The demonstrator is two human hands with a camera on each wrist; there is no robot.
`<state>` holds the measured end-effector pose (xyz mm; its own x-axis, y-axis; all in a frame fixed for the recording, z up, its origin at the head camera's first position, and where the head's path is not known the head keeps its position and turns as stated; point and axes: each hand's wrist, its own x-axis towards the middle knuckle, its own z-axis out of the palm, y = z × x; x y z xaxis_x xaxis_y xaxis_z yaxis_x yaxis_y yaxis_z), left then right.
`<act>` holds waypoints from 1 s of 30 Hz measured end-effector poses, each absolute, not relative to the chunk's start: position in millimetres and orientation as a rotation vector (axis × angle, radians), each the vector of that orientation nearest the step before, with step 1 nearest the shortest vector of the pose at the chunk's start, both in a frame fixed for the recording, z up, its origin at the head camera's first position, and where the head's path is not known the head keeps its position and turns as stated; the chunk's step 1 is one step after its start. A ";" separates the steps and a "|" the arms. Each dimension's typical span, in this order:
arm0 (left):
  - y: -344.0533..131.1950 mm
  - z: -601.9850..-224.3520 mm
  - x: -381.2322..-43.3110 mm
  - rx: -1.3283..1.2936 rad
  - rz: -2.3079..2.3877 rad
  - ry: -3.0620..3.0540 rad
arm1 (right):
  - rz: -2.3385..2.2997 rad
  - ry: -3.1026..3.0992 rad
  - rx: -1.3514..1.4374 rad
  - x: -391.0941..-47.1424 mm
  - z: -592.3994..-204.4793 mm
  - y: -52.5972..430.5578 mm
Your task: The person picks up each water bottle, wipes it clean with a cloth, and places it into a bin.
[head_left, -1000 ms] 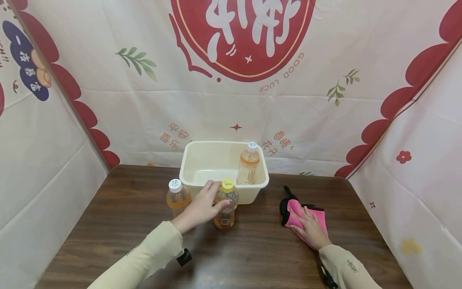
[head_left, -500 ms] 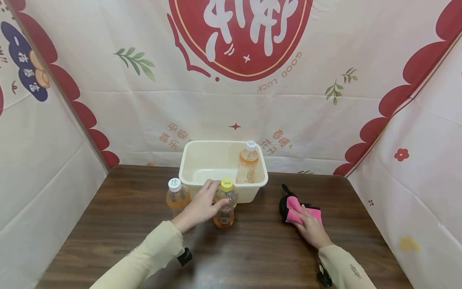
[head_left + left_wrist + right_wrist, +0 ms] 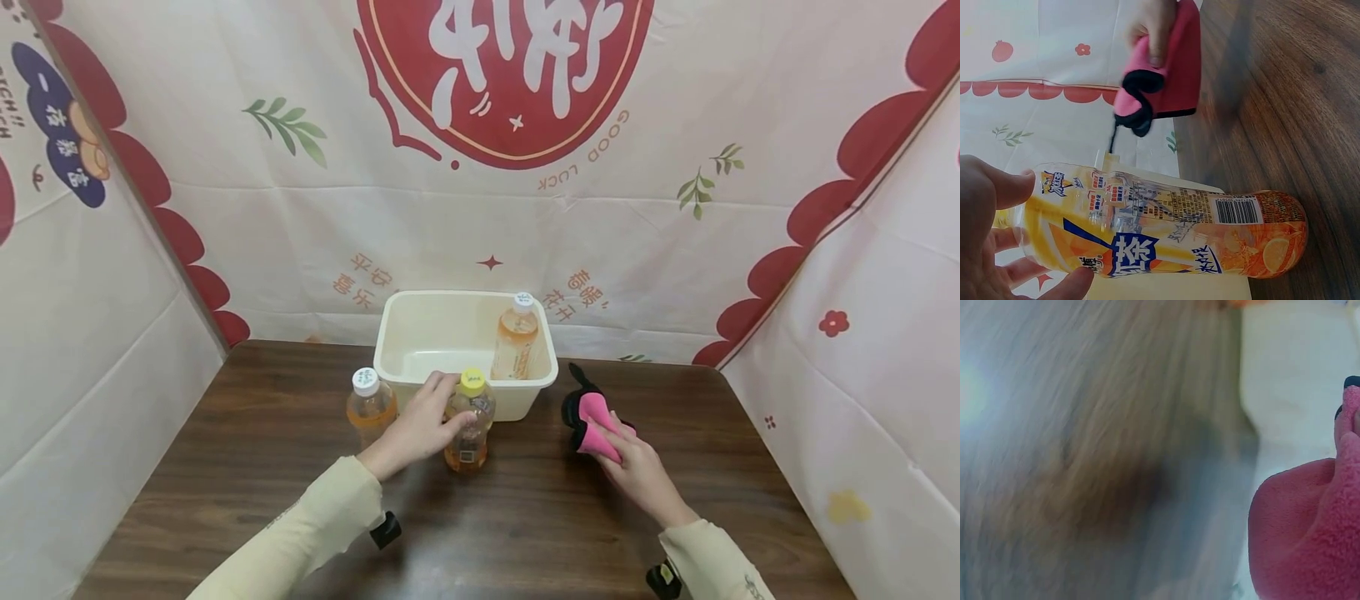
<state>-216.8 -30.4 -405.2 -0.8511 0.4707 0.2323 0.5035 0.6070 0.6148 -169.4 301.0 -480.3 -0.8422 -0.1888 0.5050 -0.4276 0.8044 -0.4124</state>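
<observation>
My left hand (image 3: 422, 422) holds the upper part of a yellow-capped iced tea bottle (image 3: 467, 450), thumb and fingers curled around it. The bottle stands upright on the table; in the left wrist view its printed label (image 3: 1132, 256) and orange liquid show. My right hand (image 3: 639, 472) grips a folded pink cloth (image 3: 596, 421) with black edging and a black strap. In the left wrist view the pink cloth (image 3: 1169, 81) hangs above the tabletop, bunched under the thumb. The right wrist view is blurred, with the fuzzy pink cloth (image 3: 1300, 531) at its right edge.
A cream plastic bin (image 3: 384, 358) stands at the table's back, with a white-capped bottle (image 3: 516, 342) upright in its right end. Another white-capped bottle (image 3: 369, 412) stands left of my left hand. Printed fabric walls (image 3: 480, 217) enclose the wooden table (image 3: 247, 433).
My right hand first lay spread on the flat pink cloth, then gathered it up and moved left with it. The left hand and its bottle have kept their place.
</observation>
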 end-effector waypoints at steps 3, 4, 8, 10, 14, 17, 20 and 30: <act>-30.7 -404.4 -216.0 -0.832 -1.090 -2.774 | 0.715 -2.495 0.508 -166.1 -471.2 289.3; -30.7 -404.3 -215.9 -0.824 -1.090 -2.776 | 0.717 -2.486 0.524 -165.2 -468.1 285.3; -30.7 -404.2 -216.0 -0.827 -1.087 -2.774 | 0.734 -2.398 0.598 -162.6 -460.1 270.2; -30.6 -404.4 -216.2 -0.834 -1.085 -2.770 | 0.762 -2.341 0.650 -161.5 -455.4 262.8; -30.3 -404.4 -216.3 -0.838 -1.092 -2.768 | 0.826 -2.245 0.749 -162.0 -444.1 246.9; -29.4 -404.1 -216.5 -0.831 -1.101 -2.780 | 0.842 -2.197 0.789 -165.5 -437.7 234.2; -28.5 -404.2 -216.9 -0.819 -1.115 -2.791 | 0.868 -2.181 0.806 -169.7 -433.4 221.1; -30.8 -404.3 -218.3 -0.794 -1.136 -2.802 | 0.956 -2.190 0.762 -183.1 -427.1 187.9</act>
